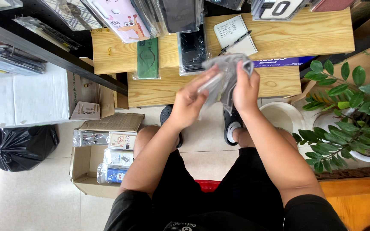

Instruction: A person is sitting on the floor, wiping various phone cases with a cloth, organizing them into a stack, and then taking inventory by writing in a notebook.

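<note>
Above the low wooden table, left hand and right hand pinch closed on a thin clear plastic sleeve; it seems light, soft, slippery, best held at the edges.

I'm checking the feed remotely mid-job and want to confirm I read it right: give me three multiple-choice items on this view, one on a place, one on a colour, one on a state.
1. Where does the spiral notepad lie?
A. on the wooden bench
B. in the cardboard box
C. on the floor tiles

2. What colour is the tied rubbish bag on the floor?
A. white
B. black
C. blue

3. What are the hands doing?
A. resting flat on the knees
B. both gripping a clear plastic sleeve
C. one writing with the pen

Answers:
1 A, the notepad sits on the wooden bench with a pen across it.
2 B, the bag is glossy black.
3 B, the left hand and right hand pinch the clear plastic sleeve between them.
</note>
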